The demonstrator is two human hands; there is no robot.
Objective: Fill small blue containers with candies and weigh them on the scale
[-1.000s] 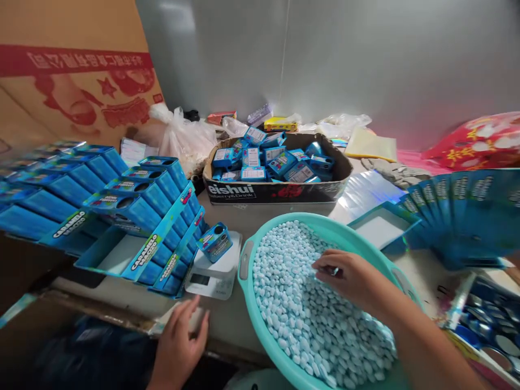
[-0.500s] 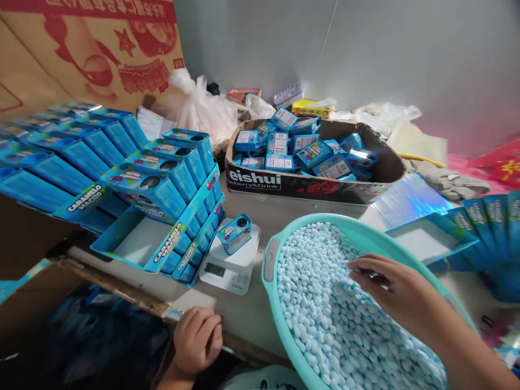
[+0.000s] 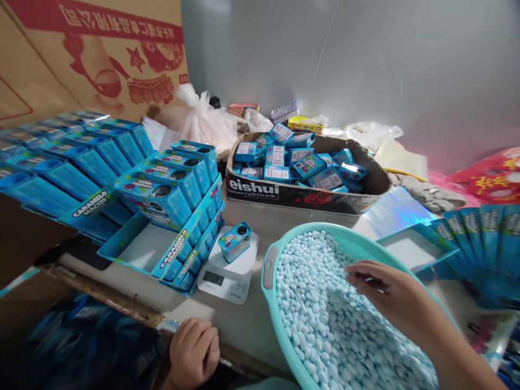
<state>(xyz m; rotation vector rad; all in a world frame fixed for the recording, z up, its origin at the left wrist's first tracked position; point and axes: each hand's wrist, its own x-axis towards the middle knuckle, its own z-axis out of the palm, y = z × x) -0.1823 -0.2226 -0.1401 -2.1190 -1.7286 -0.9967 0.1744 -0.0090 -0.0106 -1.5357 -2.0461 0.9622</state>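
Note:
Loosely curled, my left hand rests at the table's front edge, with nothing visible in it. My right hand hovers over a turquoise basin full of small pale blue candies. Its thumb and fingertips are drawn together; whatever lies between them is hidden. Left of the basin stands a white kitchen scale, its display facing me. One small blue candy box with a dark round opening on top sits on the scale.
Blue display trays with rows of small boxes are stacked at left. A cut-down carton of loose blue boxes stands behind the basin. Another blue tray and fanned blue cartons lie at right. Plastic bags line the wall.
The view has shifted slightly, so the background sits lower in the picture. Both hands keep nearly the same pose and place, and the box is still on the scale.

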